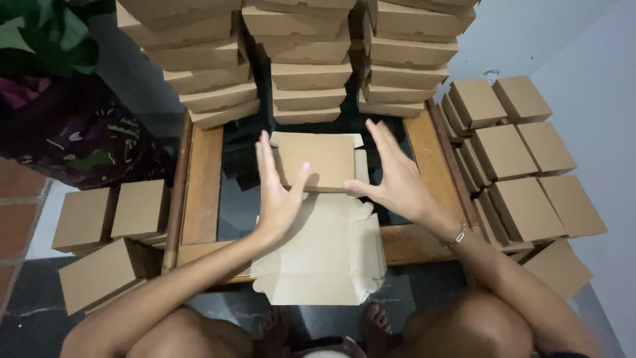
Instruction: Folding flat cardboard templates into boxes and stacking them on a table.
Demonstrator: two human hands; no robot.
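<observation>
A folded brown cardboard box (326, 159) rests on the low table, on the far end of a stack of flat unfolded box blanks (324, 255). My left hand (277, 189) stands edge-on against the box's left side, fingers straight and together, thumb touching its front edge. On the box's right side is my right hand (394, 172), fingers spread, thumb near the front right corner. Neither hand grips the box. A bracelet circles my right wrist.
Three tall stacks of finished boxes (308, 59) stand at the back of the wooden-framed glass table (202, 185). More boxes lie on the floor right (523, 159) and left (109, 215). My bare feet (324, 325) are under the table's near edge.
</observation>
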